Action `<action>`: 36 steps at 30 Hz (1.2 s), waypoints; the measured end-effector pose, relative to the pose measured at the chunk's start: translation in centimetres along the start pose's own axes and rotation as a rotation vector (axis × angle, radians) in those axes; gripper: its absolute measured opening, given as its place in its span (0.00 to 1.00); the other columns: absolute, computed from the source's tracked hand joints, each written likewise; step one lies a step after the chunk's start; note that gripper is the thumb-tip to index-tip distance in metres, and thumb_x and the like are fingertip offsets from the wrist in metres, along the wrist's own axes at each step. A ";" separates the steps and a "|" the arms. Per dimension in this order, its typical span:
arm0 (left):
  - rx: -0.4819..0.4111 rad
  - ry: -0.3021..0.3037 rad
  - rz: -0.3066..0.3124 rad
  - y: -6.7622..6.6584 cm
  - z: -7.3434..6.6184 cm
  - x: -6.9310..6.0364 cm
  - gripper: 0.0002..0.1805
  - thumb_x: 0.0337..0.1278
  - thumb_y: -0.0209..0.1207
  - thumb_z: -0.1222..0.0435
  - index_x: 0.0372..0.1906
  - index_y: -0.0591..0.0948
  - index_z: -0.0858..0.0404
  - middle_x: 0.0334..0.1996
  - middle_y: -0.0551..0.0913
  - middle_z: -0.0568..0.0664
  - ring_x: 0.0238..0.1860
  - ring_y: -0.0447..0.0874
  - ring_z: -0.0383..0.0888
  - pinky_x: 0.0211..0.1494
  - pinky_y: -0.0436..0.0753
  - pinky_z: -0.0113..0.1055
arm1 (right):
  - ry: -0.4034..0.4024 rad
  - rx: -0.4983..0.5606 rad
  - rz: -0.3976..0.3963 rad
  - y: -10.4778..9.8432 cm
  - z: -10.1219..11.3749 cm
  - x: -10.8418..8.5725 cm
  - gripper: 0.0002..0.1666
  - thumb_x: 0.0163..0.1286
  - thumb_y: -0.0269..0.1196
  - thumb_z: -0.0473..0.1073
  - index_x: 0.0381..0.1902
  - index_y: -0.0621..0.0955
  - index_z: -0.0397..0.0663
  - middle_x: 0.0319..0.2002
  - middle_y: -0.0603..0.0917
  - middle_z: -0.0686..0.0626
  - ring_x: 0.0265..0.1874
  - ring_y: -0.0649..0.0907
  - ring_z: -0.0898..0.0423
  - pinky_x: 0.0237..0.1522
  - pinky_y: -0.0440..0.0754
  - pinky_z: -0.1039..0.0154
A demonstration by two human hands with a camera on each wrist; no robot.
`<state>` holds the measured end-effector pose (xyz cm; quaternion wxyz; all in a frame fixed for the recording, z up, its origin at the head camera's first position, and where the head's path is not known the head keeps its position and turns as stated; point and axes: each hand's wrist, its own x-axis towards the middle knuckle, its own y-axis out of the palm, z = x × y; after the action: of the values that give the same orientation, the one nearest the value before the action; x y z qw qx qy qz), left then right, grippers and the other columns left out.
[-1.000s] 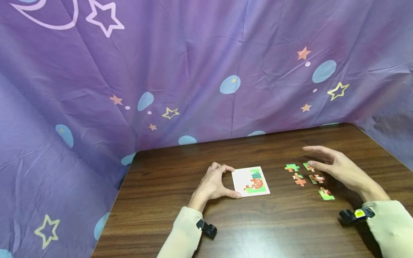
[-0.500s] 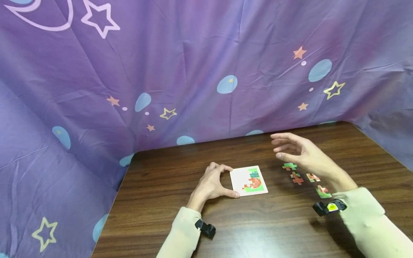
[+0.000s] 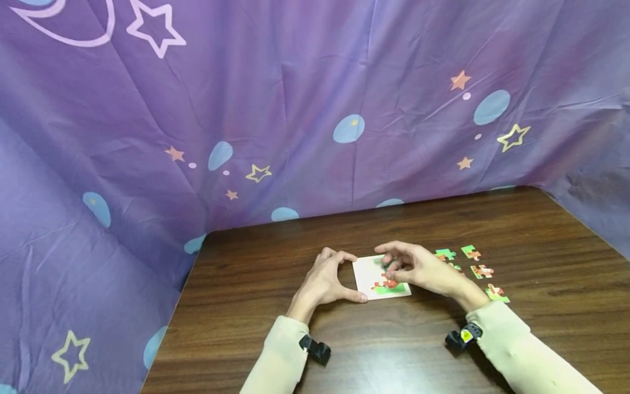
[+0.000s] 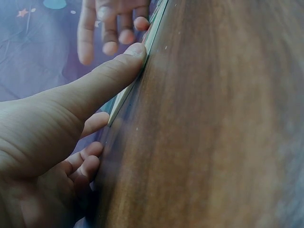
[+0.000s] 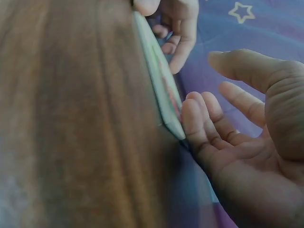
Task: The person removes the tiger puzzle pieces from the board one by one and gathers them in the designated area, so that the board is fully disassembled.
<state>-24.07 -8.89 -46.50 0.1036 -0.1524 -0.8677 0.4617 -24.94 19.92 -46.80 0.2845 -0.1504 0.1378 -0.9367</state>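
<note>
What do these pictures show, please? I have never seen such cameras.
No machine here: only a person's left hand and right hand. The wide picture comes from a head camera, the close ones from black cameras on the wrists. On the brown wooden table lies a square white puzzle board, partly red and green. The left hand holds its edges; the right is over it, and no piece shows in the fingers. Loose red and green jigsaw pieces lie to the right.

Red and green mark the white board (image 3: pixel 366 273), brown grain the table (image 3: pixel 256 273), yellow stars the purple curtain (image 3: pixel 295 98).
</note>
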 end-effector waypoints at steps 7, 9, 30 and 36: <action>0.009 0.009 -0.005 -0.3 -0.1 0.4 0.53 0.34 0.90 0.38 0.73 0.82 0.43 0.63 0.77 0.48 0.65 0.75 0.46 0.65 0.83 0.49 | 0.031 -0.088 0.006 -0.1 -0.5 0.0 0.34 0.71 0.76 0.32 0.72 0.78 0.31 0.49 0.84 0.36 0.44 0.86 0.53 0.43 0.87 0.65; 0.015 0.009 -0.006 -0.3 -0.1 0.5 0.53 0.33 0.90 0.38 0.72 0.82 0.43 0.63 0.77 0.47 0.65 0.75 0.46 0.65 0.83 0.49 | 0.040 -0.122 0.001 -0.1 -0.5 0.0 0.33 0.71 0.77 0.34 0.70 0.80 0.32 0.48 0.84 0.39 0.43 0.84 0.55 0.41 0.85 0.66; 0.013 0.003 -0.007 -0.5 -0.1 0.4 0.53 0.33 0.91 0.39 0.73 0.82 0.42 0.63 0.77 0.48 0.65 0.75 0.46 0.66 0.83 0.48 | -0.007 -0.374 -0.014 1.3 0.0 -0.1 0.15 0.69 0.81 0.43 0.52 0.91 0.56 0.45 0.78 0.49 0.42 0.77 0.55 0.45 0.77 0.65; 0.001 0.002 -0.008 0.0 0.1 0.2 0.53 0.33 0.91 0.40 0.72 0.82 0.42 0.62 0.77 0.48 0.65 0.76 0.47 0.66 0.84 0.50 | 0.029 -0.340 -0.013 2.0 0.1 -0.4 0.14 0.64 0.83 0.44 0.46 0.91 0.58 0.46 0.76 0.48 0.45 0.75 0.54 0.47 0.75 0.64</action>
<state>-24.23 -8.87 -46.55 0.1063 -0.1493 -0.8679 0.4617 -23.59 18.51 -47.45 0.2466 -0.1839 0.2974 -0.9038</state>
